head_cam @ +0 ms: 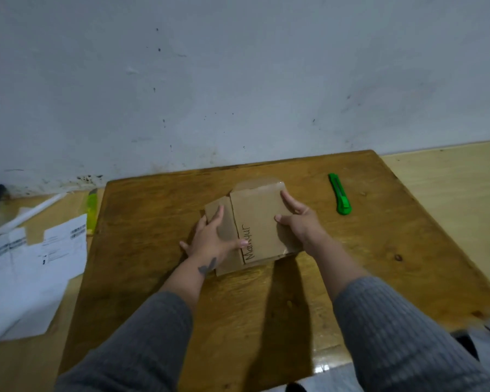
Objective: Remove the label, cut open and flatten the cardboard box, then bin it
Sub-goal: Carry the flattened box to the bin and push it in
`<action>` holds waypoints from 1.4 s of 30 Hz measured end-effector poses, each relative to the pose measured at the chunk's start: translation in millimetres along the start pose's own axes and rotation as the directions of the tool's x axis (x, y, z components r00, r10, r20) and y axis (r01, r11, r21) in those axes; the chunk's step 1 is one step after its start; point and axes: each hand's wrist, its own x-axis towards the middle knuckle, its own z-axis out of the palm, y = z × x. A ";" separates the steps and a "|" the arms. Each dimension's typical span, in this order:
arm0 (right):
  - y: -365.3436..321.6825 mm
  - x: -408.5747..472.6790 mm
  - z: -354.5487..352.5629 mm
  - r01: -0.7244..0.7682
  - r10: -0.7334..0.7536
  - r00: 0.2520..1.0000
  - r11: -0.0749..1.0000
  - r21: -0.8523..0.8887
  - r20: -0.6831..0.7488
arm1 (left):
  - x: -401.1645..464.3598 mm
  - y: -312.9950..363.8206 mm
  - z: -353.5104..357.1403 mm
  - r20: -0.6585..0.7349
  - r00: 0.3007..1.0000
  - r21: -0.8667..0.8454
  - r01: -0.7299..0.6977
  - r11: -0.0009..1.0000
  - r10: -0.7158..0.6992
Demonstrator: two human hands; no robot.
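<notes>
A brown cardboard box (256,210) lies nearly flat in the middle of the low wooden table (153,250), with handwriting along one panel. My left hand (210,239) rests spread on its left flap, thumb touching the lettered panel. My right hand (297,219) presses on the right side of the top panel, fingers apart. A green utility knife (339,198) lies on the table to the right of the box, clear of both hands.
White printed papers and peeled labels (34,256) lie on the floor to the left of the table, with a yellow-green strip (91,207) by the table's edge. A grey wall (238,80) rises directly behind the table.
</notes>
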 end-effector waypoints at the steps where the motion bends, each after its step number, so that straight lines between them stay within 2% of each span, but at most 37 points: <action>1: -1.0 -4.6 -7.6 0.018 -0.017 1.000 1.000 0.016 -0.020 | -3.5 7.8 1.6 -0.002 1.000 -0.040 -0.020 0.999 0.020; 4: -5.2 -18.5 -38.5 0.085 -0.085 0.994 0.996 0.003 -0.071 | -17.5 35.7 15.0 -0.009 0.997 -0.100 -0.079 0.992 0.078; 10: 9.8 -57.3 -147.4 0.137 -0.124 0.971 0.989 0.051 -0.205 | -50.4 113.6 73.8 0.041 0.968 -0.043 -0.248 0.968 0.249; 15: 45.2 -110.0 -271.4 0.142 -0.096 0.917 0.986 0.092 -0.386 | -109.6 197.1 159.8 0.156 0.908 -0.013 -0.392 0.920 0.389; 22: 114.1 -197.8 -440.3 0.131 -0.051 0.829 0.986 0.104 -0.558 | -215.0 287.3 302.1 0.335 0.806 -0.066 -0.497 0.865 0.488; 26: 159.0 -232.1 -504.9 0.074 0.018 0.792 0.989 0.126 -0.610 | -255.7 311.0 367.0 0.418 0.766 -0.094 -0.499 0.862 0.489; 30: 198.7 -239.9 -547.4 0.008 0.094 0.761 0.988 0.154 -0.642 | -266.8 327.8 417.9 0.496 0.730 -0.037 -0.524 0.851 0.471; 42: 284.6 -180.4 -620.4 -0.084 0.313 0.652 0.935 0.344 -0.691 | -206.5 358.5 559.3 0.710 0.604 0.062 -0.566 0.822 0.362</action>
